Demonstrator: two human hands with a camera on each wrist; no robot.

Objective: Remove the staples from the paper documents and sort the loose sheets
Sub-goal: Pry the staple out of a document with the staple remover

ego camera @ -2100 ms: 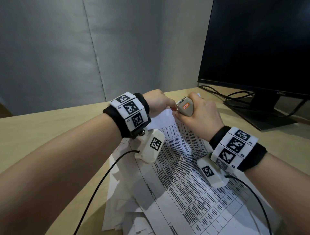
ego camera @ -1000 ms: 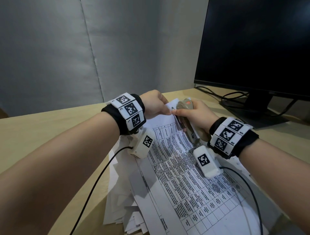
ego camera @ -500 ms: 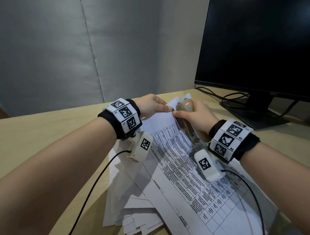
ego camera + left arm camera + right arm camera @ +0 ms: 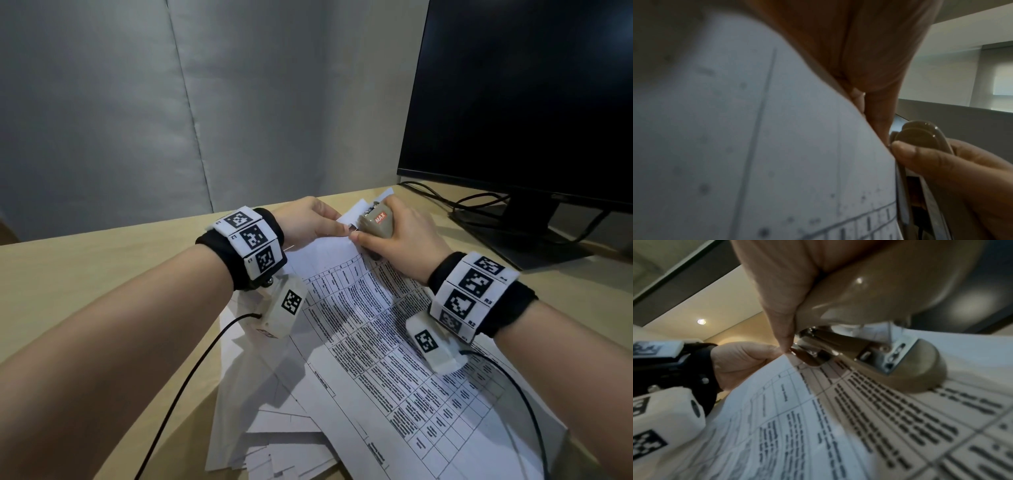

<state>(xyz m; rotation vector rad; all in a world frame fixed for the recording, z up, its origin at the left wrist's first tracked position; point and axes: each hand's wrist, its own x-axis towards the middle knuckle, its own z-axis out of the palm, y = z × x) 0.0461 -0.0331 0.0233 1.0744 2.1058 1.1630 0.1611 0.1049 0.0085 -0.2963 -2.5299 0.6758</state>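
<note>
A printed table document (image 4: 376,342) lies on top of a paper pile on the desk. My left hand (image 4: 334,230) pinches its far corner, with the sheet (image 4: 756,146) curving up under the fingers. My right hand (image 4: 394,240) grips a beige stapler (image 4: 375,224) with a red MAX label, held right at that corner. The right wrist view shows the stapler (image 4: 879,308) with its metal tip (image 4: 812,356) against the paper's corner, beside the left hand (image 4: 740,360). The staple itself is not visible.
Loose white sheets (image 4: 274,442) fan out under the document near the desk's front edge. A dark monitor (image 4: 513,102) on its stand (image 4: 520,236) fills the right back, with cables (image 4: 455,202) beside it. Bare desk (image 4: 85,291) lies to the left; a grey partition stands behind.
The right hand has tipped the stapler up from lying along the sheet, so its MAX label now faces up at the corner. The left hand keeps its pinch on the corner.
</note>
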